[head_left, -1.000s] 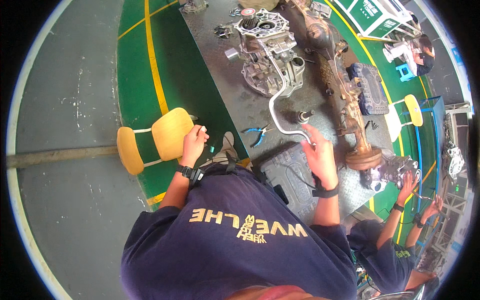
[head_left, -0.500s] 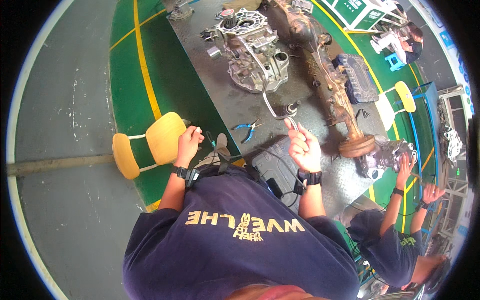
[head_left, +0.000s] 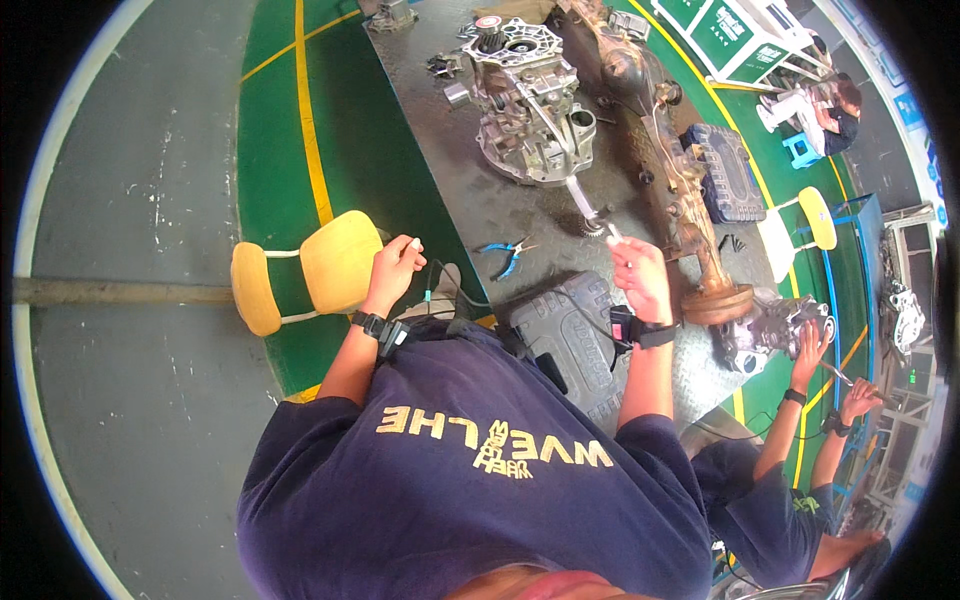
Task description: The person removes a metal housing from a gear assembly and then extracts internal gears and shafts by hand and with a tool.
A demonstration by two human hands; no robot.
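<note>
My right hand (head_left: 642,278) is closed around the near end of a bent, crank-shaped metal rod (head_left: 580,198). The rod reaches away over the table toward a silver gearbox casing (head_left: 535,115), and its far part blurs against the casing. Just beyond my fingers stands a small toothed metal part (head_left: 594,226). My left hand (head_left: 396,270) hangs in the air left of the table edge, fingers curled together. Something small and pale shows at its fingertips, too small to name. Blue-handled pliers (head_left: 508,256) lie on the table between my hands.
A dark tool case (head_left: 565,340) lies at the table's near edge. Rusty axle housing (head_left: 665,170) runs along the right, with another case (head_left: 725,175) beyond. A yellow chair (head_left: 340,262) stands left. At right, a co-worker's hand (head_left: 808,350) touches a metal casing (head_left: 765,330).
The rod has swung, its bend now nearer the toothed part. My right hand has shifted slightly right, and my left hand slightly up and right. The view has shifted a little.
</note>
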